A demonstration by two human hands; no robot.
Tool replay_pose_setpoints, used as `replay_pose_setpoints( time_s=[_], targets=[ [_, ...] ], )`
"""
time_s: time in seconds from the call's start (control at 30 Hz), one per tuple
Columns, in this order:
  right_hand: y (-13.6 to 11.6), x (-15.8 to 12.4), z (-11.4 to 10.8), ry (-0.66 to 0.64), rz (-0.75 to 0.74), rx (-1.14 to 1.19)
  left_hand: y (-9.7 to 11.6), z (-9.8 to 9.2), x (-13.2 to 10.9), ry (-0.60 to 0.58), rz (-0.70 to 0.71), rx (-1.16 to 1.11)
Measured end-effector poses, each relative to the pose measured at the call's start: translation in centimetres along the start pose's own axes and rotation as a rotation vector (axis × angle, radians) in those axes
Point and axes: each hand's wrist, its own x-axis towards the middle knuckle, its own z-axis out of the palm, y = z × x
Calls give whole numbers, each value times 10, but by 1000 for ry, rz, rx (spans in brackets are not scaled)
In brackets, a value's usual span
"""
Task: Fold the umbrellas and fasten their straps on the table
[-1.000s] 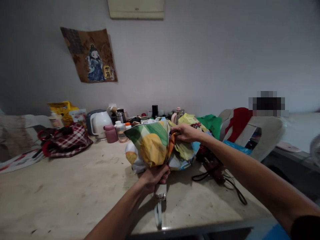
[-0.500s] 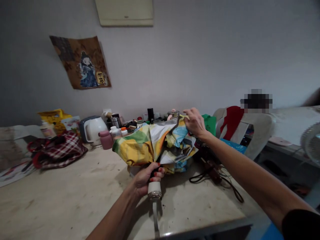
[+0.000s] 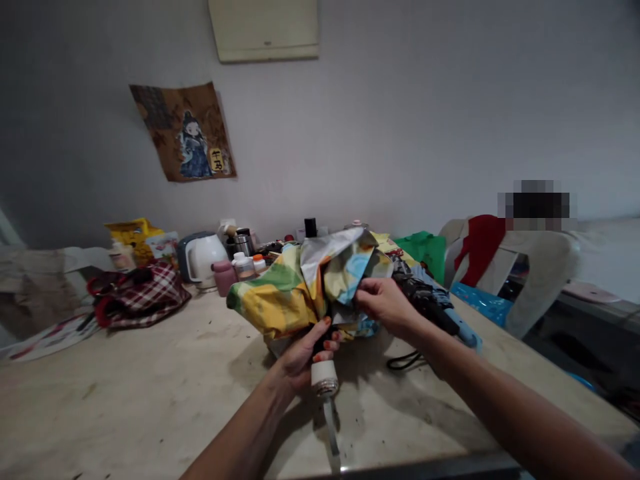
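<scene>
A folding umbrella with a yellow, green, blue and grey canopy is in front of me, its cloth loosely bunched and its handle pointing toward me. My left hand is closed around the shaft, just above the white handle end, from which a pale strap hangs. On the canopy's right side, my right hand pinches a fold of the cloth between thumb and fingers. The inner folds hide most of the ribs.
Other folded umbrellas lie to the right. A plaid bag, a white kettle and a pink jar stand at the left and back of the table. Beyond the right edge are chairs and a person's head.
My right hand has come down and toward me from the canopy's upper edge to its right-hand fold. My left hand keeps hold of the shaft. The view has shifted slightly.
</scene>
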Motion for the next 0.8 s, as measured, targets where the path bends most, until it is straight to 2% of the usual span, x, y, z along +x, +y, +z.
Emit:
replay_pose_setpoints(
  time_s=[0.1,0.23,0.33,0.43,0.5,0.57,0.63,0.7,0.77,0.8],
  targets=[
    [7,-2,24,-94,33,-8,-3,-7,3,-19,74,116],
    [13,-7,44,-145,18,0,-4,-11,2,89,95,306],
    [16,-6,46,-159,-37,7,-4,-8,1,166,79,353],
    [19,-9,38,-177,-95,-122,-3,-6,2,167,95,370],
    [19,-16,28,-100,-161,-234,0,-7,2,171,116,386],
    [14,-26,15,102,-293,-299,2,-9,3,195,162,421],
    [4,-33,3,347,-476,-349,4,-14,6,211,241,474],
    [-8,-35,-6,522,-673,-478,3,-21,10,222,323,513],
    [-19,-30,-11,534,-768,-577,1,-29,13,226,364,525],
    [-24,-26,-11,464,-749,-577,-1,-32,15,235,366,526]
  ],
)
